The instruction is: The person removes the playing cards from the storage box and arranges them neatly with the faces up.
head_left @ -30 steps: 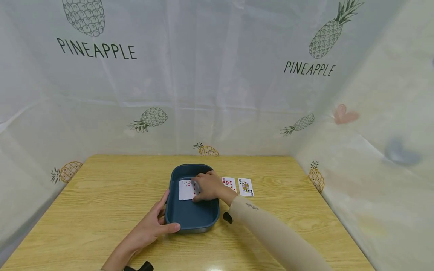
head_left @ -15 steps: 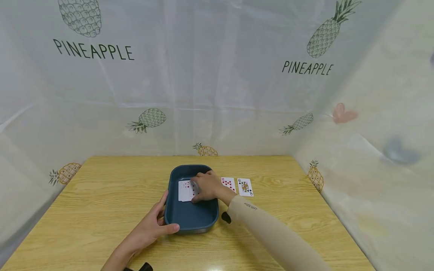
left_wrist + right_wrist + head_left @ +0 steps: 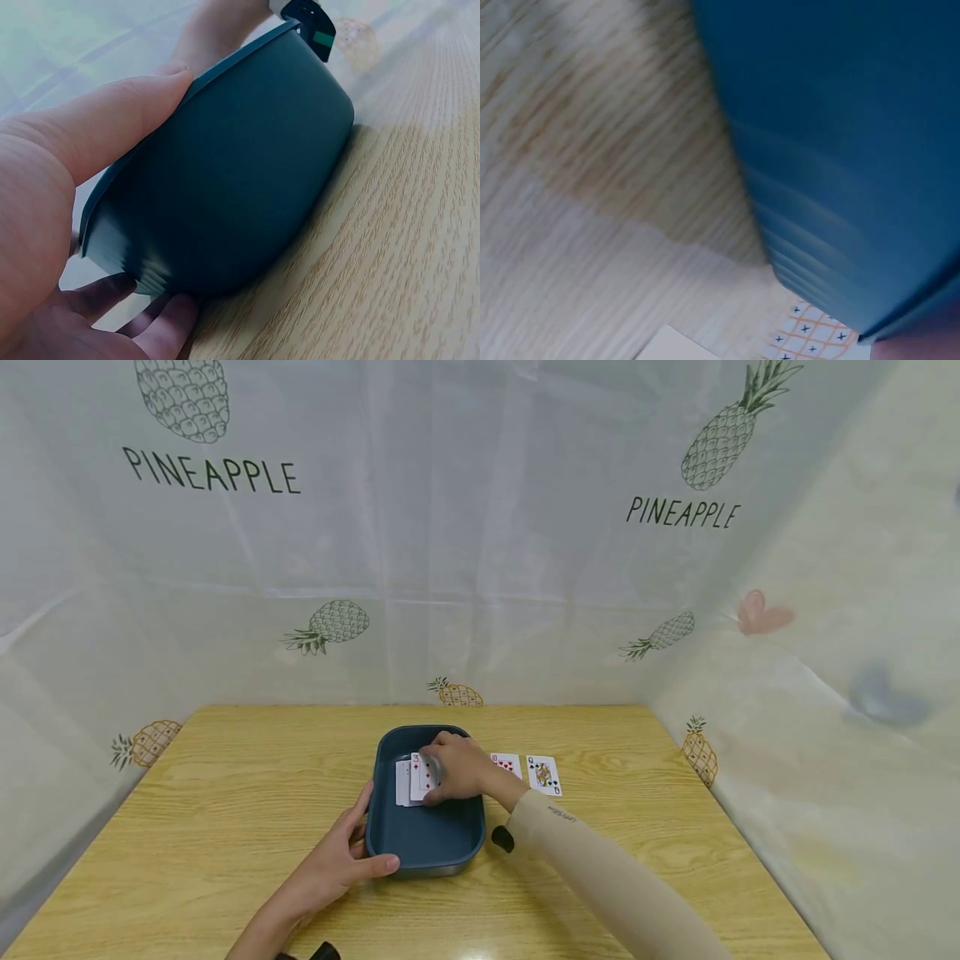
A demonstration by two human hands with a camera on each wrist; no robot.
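A deep dark blue plastic tray stands on the table in the head view. My left hand grips its near left corner; in the left wrist view the thumb lies over the rim and the fingers are under the outer wall. My right hand reaches over the tray's right wall and pinches a diamond playing card. Whether more than one card is in that pinch I cannot tell. Left of it, a stack of playing cards lies on the tray floor, partly covered.
To the right of the tray, a ten of hearts lies on the table, partly hidden by the right wrist. A queen of spades is face up beside it. A pineapple-print curtain hangs behind the wooden table.
The pinched diamond card has lifted and shifted off the stack, showing more of its face, with the right hand slightly raised. My left hand and the tray have stayed put.
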